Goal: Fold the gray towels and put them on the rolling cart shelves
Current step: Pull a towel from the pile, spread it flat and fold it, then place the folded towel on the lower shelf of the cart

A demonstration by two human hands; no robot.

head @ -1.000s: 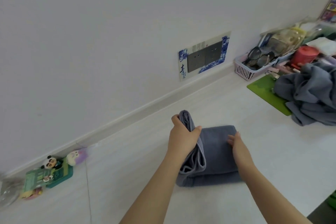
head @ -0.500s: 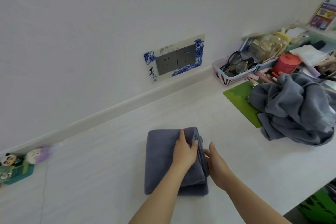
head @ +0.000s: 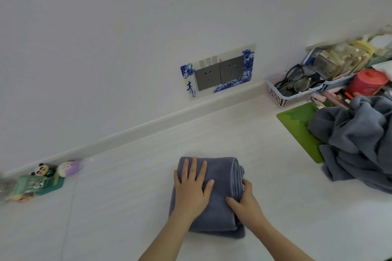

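Left hand (head: 192, 188) lies flat with spread fingers on the folded gray towel (head: 216, 203) while my right hand (head: 244, 201) cups its layered edge; uneven lifting risks the layers slipping open.

Matt grey terry-cloth towel (head: 216, 178), smooth pale tabletop (head: 131, 197), pink plastic basket (head: 290, 95)

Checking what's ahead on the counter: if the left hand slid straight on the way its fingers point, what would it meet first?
Past the folded gray towel under the left hand, bare white countertop, then probably the wall's baseboard.
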